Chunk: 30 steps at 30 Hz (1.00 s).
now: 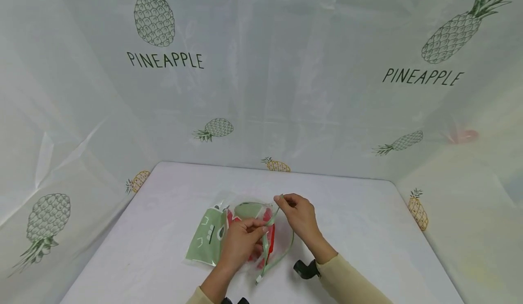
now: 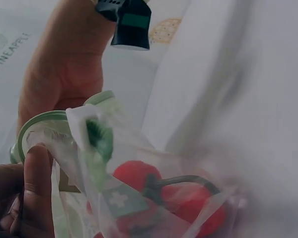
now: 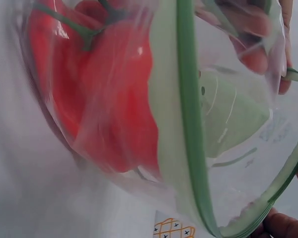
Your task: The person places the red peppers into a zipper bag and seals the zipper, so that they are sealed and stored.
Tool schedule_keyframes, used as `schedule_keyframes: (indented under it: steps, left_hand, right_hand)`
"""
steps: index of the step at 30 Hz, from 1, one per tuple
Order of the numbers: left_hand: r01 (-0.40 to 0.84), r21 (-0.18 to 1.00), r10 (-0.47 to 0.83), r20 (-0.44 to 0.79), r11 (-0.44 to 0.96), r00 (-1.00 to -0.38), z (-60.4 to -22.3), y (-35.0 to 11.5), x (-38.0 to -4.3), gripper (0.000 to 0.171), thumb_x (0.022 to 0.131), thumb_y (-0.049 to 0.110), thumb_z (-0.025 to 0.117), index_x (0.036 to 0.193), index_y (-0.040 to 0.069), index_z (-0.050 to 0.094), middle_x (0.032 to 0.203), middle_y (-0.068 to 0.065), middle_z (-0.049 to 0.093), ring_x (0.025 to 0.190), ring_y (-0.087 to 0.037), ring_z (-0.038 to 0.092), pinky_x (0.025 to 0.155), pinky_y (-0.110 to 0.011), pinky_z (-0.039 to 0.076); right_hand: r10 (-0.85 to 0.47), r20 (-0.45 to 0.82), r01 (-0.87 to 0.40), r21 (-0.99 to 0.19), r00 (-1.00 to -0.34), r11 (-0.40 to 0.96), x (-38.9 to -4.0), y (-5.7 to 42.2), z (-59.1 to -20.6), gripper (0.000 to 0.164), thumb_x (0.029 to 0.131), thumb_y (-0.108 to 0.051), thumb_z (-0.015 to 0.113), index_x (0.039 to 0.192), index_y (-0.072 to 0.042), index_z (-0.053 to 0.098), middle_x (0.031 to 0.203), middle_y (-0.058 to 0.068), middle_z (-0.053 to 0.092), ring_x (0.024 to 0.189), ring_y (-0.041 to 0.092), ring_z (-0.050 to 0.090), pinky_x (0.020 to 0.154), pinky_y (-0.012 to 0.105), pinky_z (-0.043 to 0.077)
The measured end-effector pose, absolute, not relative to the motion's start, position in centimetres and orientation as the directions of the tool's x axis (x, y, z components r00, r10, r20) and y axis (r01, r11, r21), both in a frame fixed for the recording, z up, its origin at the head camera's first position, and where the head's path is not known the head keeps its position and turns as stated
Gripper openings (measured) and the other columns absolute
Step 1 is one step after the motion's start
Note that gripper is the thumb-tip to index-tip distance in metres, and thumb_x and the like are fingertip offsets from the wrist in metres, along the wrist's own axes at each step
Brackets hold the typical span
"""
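A clear plastic zip bag with a green zipper strip (image 1: pixel 284 253) is held up between the two hands. Inside it are red vegetables (image 3: pixel 121 94) with green stems, which look glossy through the plastic. My left hand (image 1: pixel 241 244) pinches the near part of the bag's rim with thumb and fingers. Farther right and a little higher, my right hand (image 1: pixel 301 215) pinches the far part of the green rim between thumb and fingertips. The mouth of the bag gapes in a loop in the right wrist view. Plastic partly veils some fingers there.
Left of the hands lies a flat green bag (image 1: pixel 206 240) printed with a cartoon face, partly behind the left hand. Everything is on a white table (image 1: pixel 351 231). A pineapple-printed curtain (image 1: pixel 286 77) surrounds the table at the back and sides.
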<state>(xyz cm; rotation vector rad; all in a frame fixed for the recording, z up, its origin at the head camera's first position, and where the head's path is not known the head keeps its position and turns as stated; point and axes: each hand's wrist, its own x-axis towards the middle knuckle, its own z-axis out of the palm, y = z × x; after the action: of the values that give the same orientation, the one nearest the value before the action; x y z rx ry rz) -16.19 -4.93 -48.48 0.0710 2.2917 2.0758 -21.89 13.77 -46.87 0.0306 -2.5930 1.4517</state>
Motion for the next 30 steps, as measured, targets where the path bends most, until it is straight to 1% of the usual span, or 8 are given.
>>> schedule_keyframes:
  steps: [6, 9, 12, 17, 21, 25, 27, 30]
  left_hand:
    - [0.008, 0.993, 0.103, -0.004, 0.119, -0.995, -48.8, -4.5, -15.9, 0.011, 0.097, 0.013, 0.076, 0.103, 0.005, 0.081, 0.076, -0.005, 0.075, 0.05, -0.01, 0.065, 0.047, -0.024, 0.056]
    - [0.011, 0.991, 0.125, -0.005, 0.132, -0.992, -48.8, -4.4, -15.7, 0.012, 0.097, 0.011, 0.075, 0.103, 0.003, 0.08, 0.074, -0.004, 0.074, 0.05, -0.01, 0.064, 0.045, -0.024, 0.056]
    - [0.016, 0.988, 0.135, -0.005, 0.152, -0.991, -48.8, -4.3, -15.6, 0.012, 0.097, 0.012, 0.075, 0.103, 0.004, 0.081, 0.073, -0.004, 0.073, 0.05, -0.01, 0.064, 0.044, -0.026, 0.056]
    - [0.03, 0.986, 0.148, 0.006, 0.162, -0.989, -49.1, -4.2, -15.5, 0.011, 0.096, 0.014, 0.077, 0.103, 0.007, 0.082, 0.075, -0.005, 0.076, 0.051, -0.011, 0.066, 0.044, -0.028, 0.057]
    - [0.029, 0.985, 0.168, 0.0, 0.17, -0.986, -49.2, -4.3, -15.3, 0.014, 0.097, 0.018, 0.077, 0.108, 0.01, 0.082, 0.082, -0.004, 0.078, 0.052, -0.012, 0.068, 0.045, -0.027, 0.057]
    - [0.015, 0.989, 0.154, -0.008, 0.15, -0.988, -49.4, -4.6, -14.9, 0.021, 0.099, 0.027, 0.076, 0.113, 0.012, 0.081, 0.083, -0.003, 0.078, 0.057, -0.013, 0.07, 0.051, -0.026, 0.06]
    - [-0.006, 0.994, 0.14, -0.022, 0.111, -0.99, -49.6, -4.9, -14.6, 0.025, 0.1, 0.029, 0.075, 0.113, 0.009, 0.08, 0.083, -0.004, 0.077, 0.062, -0.013, 0.072, 0.056, -0.027, 0.062]
    - [-0.056, 0.997, 0.139, -0.062, 0.049, -0.988, -50.0, -5.5, -13.8, 0.028, 0.102, 0.029, 0.072, 0.11, 0.002, 0.077, 0.082, -0.009, 0.076, 0.068, -0.015, 0.073, 0.062, -0.028, 0.065]
  right_hand:
    - [0.061, 0.15, -0.097, -0.848, -0.987, 0.522, -22.0, 13.7, -46.6, 0.032, 0.096, -0.044, 0.076, 0.104, -0.013, 0.08, 0.092, -0.001, 0.077, 0.086, 0.015, 0.065, 0.075, 0.033, 0.055]
    - [0.062, 0.152, -0.097, -0.845, -0.986, 0.526, -22.2, 13.7, -46.6, 0.028, 0.096, -0.038, 0.077, 0.102, -0.011, 0.08, 0.091, 0.001, 0.076, 0.082, 0.015, 0.064, 0.071, 0.031, 0.054]
    - [0.058, 0.167, -0.111, -0.838, -0.984, 0.534, -22.2, 13.7, -46.6, 0.025, 0.095, -0.032, 0.079, 0.101, -0.009, 0.079, 0.089, 0.002, 0.075, 0.08, 0.015, 0.063, 0.069, 0.031, 0.054]
    - [0.065, 0.219, -0.146, -0.817, -0.974, 0.558, -22.3, 13.8, -47.0, 0.015, 0.093, -0.021, 0.079, 0.098, -0.007, 0.078, 0.087, 0.003, 0.074, 0.081, 0.014, 0.065, 0.069, 0.03, 0.054]
    - [0.088, 0.24, -0.154, -0.822, -0.967, 0.548, -22.4, 13.9, -47.5, 0.009, 0.094, -0.018, 0.078, 0.097, -0.01, 0.077, 0.087, 0.003, 0.073, 0.082, 0.015, 0.065, 0.069, 0.029, 0.052]
    - [0.131, 0.233, -0.139, -0.854, -0.964, 0.502, -22.4, 13.9, -47.8, 0.007, 0.095, -0.018, 0.077, 0.099, -0.011, 0.076, 0.089, 0.003, 0.073, 0.083, 0.015, 0.064, 0.068, 0.027, 0.051]
    - [0.151, 0.234, -0.134, -0.864, -0.96, 0.485, -22.4, 13.9, -47.9, 0.007, 0.097, -0.017, 0.076, 0.099, -0.011, 0.075, 0.089, 0.004, 0.074, 0.082, 0.015, 0.064, 0.067, 0.026, 0.05]
    - [0.18, 0.234, -0.127, -0.876, -0.955, 0.466, -22.4, 14.0, -48.0, 0.008, 0.097, -0.017, 0.074, 0.099, -0.009, 0.074, 0.089, 0.005, 0.073, 0.08, 0.014, 0.062, 0.065, 0.026, 0.049]
